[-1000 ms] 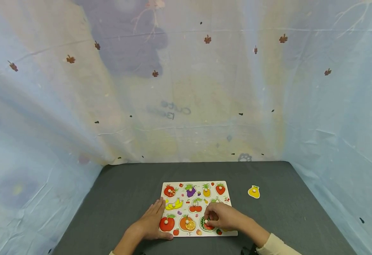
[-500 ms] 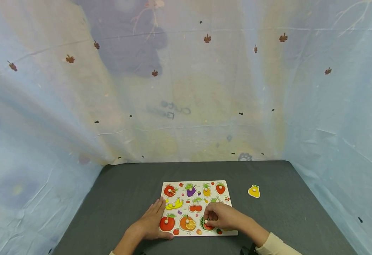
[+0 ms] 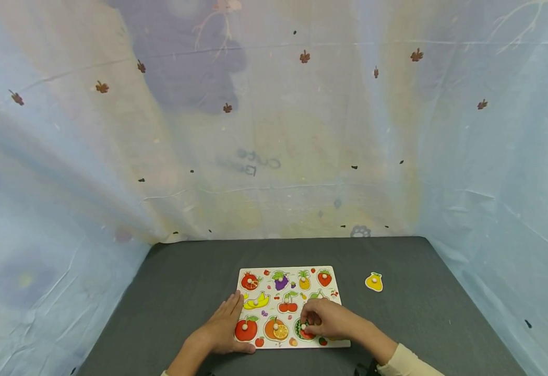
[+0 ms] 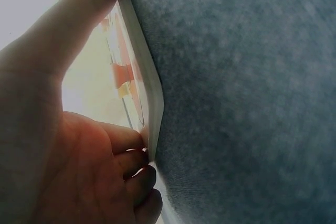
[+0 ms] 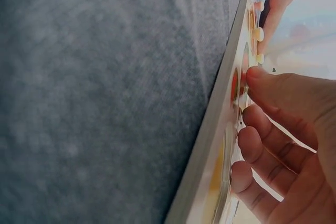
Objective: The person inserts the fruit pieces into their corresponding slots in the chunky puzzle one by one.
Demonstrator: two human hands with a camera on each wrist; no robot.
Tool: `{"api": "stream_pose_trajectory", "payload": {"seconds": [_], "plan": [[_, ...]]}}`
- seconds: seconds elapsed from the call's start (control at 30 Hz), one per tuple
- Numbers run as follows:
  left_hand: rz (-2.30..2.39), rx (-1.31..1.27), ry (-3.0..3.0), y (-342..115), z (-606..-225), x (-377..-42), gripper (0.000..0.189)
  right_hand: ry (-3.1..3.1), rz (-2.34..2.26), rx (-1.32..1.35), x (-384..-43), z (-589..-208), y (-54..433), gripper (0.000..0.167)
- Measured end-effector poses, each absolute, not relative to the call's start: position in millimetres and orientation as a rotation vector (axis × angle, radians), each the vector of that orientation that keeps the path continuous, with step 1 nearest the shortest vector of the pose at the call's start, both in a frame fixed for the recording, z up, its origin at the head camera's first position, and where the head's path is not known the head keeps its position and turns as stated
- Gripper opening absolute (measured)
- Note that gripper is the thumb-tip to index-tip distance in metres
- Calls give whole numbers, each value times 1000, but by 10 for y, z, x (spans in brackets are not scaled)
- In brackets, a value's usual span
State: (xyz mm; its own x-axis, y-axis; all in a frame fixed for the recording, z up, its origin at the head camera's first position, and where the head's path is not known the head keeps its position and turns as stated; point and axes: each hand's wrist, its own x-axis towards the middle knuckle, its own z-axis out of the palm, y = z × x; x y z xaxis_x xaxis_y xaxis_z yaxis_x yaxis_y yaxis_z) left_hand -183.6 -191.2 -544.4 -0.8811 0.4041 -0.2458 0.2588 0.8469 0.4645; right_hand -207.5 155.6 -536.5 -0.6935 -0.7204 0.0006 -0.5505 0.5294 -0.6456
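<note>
A white fruit peg puzzle board (image 3: 266, 315) lies on the dark table in the head view, with knobbed fruit pieces in it. My left hand (image 3: 221, 325) rests along its left side, fingers extended; in the left wrist view the thumb (image 4: 68, 24) lies at one edge of the board. Over the lower right part, my right hand (image 3: 332, 319) pinches the knob of the watermelon puzzle piece (image 3: 298, 330) between thumb and forefinger. That piece sits at its place in the board, partly covered by the fingers. The lower right corner picture is mostly hidden under this hand.
A loose yellow pear piece (image 3: 374, 282) lies on the dark cloth-covered table (image 3: 199, 271), right of the board. Pale patterned curtains (image 3: 278, 130) enclose the table at the back and both sides.
</note>
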Motion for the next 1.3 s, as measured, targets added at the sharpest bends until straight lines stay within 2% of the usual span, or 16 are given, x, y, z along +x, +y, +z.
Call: {"api": "stream_pose_trajectory", "payload": {"seconds": [0.63, 1.3], "plan": [[608, 506, 2684, -1910, -5406, -1825, 134, 2543, -1051, -1078, -2123, -5225, 1783, 8], [580, 517, 2700, -1899, -5364, -1801, 133, 2797, -1069, -889, -2319, -5149, 2240, 13]]}}
